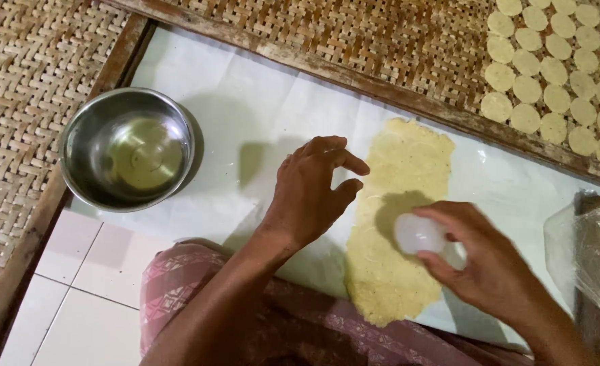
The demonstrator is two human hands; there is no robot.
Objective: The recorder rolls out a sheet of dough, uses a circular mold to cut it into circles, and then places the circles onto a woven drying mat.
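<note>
A long flat sheet of pale yellow dough [401,169] lies on white paper [259,102]. My right hand [489,264] grips a small round white cup-like cutter [418,234] over the middle of the sheet, where faint round marks show. My left hand [313,190] hovers at the sheet's left edge, fingers curled and apart, holding nothing.
A steel bowl [127,149] holding clear liquid stands at the left on the paper. Several round cut dough discs [557,68] lie in rows on a woven bamboo tray [381,34] at the back right. A plastic-wrapped roll [594,257] sits at the right edge. White floor tiles [76,298] show at lower left.
</note>
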